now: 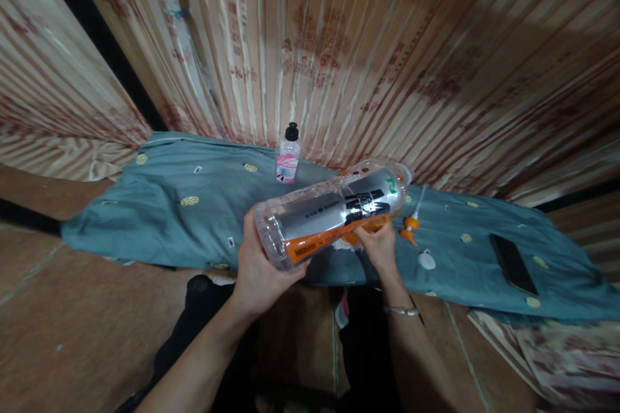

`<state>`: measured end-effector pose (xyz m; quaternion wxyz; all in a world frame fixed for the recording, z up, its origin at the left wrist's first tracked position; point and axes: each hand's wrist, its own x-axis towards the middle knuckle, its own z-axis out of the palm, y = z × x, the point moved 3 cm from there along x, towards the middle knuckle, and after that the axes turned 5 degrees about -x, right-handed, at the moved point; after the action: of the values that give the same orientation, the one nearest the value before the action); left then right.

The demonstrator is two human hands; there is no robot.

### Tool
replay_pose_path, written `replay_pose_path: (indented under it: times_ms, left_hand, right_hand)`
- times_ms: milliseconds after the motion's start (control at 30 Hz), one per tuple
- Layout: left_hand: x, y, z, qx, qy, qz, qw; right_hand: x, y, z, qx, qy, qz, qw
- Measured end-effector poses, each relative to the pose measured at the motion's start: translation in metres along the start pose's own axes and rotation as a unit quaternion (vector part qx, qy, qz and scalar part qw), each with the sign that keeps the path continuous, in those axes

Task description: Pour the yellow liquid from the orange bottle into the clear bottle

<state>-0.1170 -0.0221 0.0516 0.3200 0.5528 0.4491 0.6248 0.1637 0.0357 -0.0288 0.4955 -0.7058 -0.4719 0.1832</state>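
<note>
A large clear plastic bottle (314, 216) with a silver and orange label lies tilted in the air, its neck to the right and slightly farther away. My left hand (261, 271) is closed round its base end. Under the neck half, my right hand (380, 248) is closed against the label's lower side, with its fingers partly hidden. Something orange and white (347, 244) shows below the bottle, mostly covered. To the right of the bottle, an orange pump top (411, 224) with a pale tube lies on the blue-green cloth (194, 226).
A small clear bottle (287, 158) with a pink label and black cap stands near the curtain (300, 45). A white round piece (427, 260) lies near the pump. Farther right is a black phone (513, 263). Tiled floor (58, 310) shows in front.
</note>
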Motion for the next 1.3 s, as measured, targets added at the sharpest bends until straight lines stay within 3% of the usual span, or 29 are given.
replay_pose_path:
  times_ms: [600,900,1300]
  left_hand:
    - [0.001,0.0028,-0.0006,0.028,0.004,0.034,0.999]
    - [0.0,0.001,-0.0007,0.01,-0.009,-0.01,1.0]
    - [0.0001,0.0036,0.0,0.005,-0.002,0.005,1.0]
  right_hand:
    - [0.0007,0.0004,-0.0007,-0.015,0.01,0.005,1.0]
    - [0.0004,0.0033,-0.0004,-0.008,0.007,-0.004,1.0]
    - [0.0,0.0018,-0.0001,-0.003,0.01,-0.001,1.0]
